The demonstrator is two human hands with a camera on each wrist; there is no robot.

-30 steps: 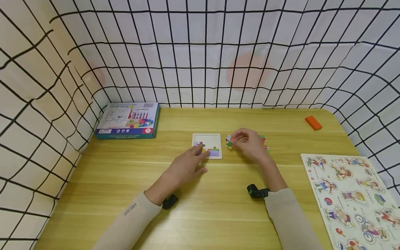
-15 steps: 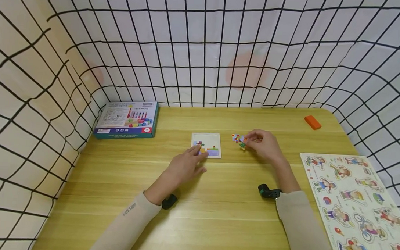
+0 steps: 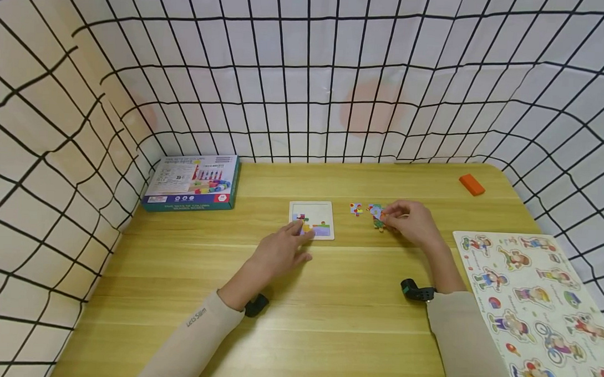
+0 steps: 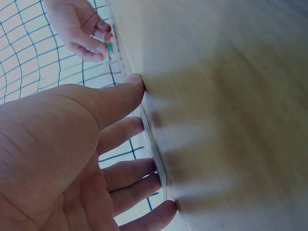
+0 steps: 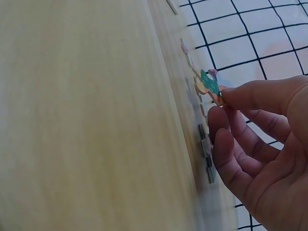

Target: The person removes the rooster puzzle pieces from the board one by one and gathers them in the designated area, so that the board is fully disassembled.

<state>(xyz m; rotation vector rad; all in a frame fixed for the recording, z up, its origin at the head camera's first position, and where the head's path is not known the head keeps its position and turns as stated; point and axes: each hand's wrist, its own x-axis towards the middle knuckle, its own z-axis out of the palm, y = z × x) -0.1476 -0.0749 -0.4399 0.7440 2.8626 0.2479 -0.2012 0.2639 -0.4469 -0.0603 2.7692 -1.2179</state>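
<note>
A small white puzzle tray point(image 3: 312, 208), its near part filled with colourful pieces, lies at the middle of the table. My left hand point(image 3: 282, 251) rests at its near edge, fingers spread and nearly straight, thumb and fingertips at the edge in the left wrist view. My right hand point(image 3: 413, 225) pinches a green and orange puzzle piece point(image 5: 209, 83) between thumb and fingers, just over the table. Beside it lies a loose lilac puzzle piece point(image 3: 356, 209). More pieces point(image 5: 207, 154) show beneath the right hand in the right wrist view, partly hidden by it in the head view.
A flat boxed game point(image 3: 192, 182) lies at the back left. An orange block point(image 3: 472, 184) is at the back right. A large picture board point(image 3: 532, 307) with cartoon figures covers the right side. A black wire grid point(image 3: 306, 72) stands along the back and sides.
My right hand has shifted to the right with the pinched puzzle piece, away from the tray, uncovering a loose lilac piece. The left hand stays at the tray.
</note>
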